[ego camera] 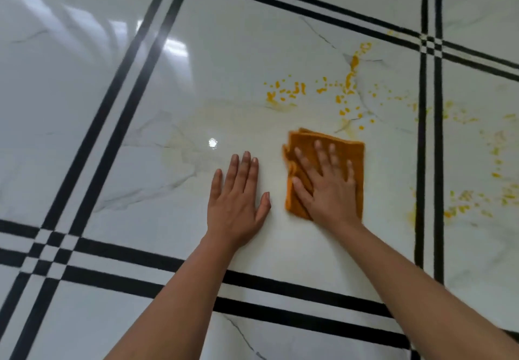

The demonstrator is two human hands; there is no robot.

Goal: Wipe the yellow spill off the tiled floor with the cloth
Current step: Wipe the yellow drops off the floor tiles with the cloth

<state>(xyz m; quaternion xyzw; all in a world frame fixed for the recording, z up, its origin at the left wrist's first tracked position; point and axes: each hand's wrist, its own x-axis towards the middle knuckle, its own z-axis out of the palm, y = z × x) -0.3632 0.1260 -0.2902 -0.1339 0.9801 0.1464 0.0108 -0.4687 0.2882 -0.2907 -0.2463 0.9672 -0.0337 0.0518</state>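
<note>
A folded orange cloth (345,149) lies flat on the white marble-look tiled floor (224,64). My right hand (325,188) presses down on it with fingers spread. My left hand (238,199) rests palm-down on the bare tile just left of the cloth, fingers together, holding nothing. The yellow spill (348,78) shows as drops and streaks beyond the cloth, toward the upper right. More yellow spatter (463,202) lies on the tile at the far right. A faint yellowish smear (185,135) marks the tile to the left of the cloth.
Black double-line tile borders (429,163) cross the floor, one pair to the right of the cloth, another pair (280,289) under my forearms. Glare spots reflect on the glossy tile at the upper left.
</note>
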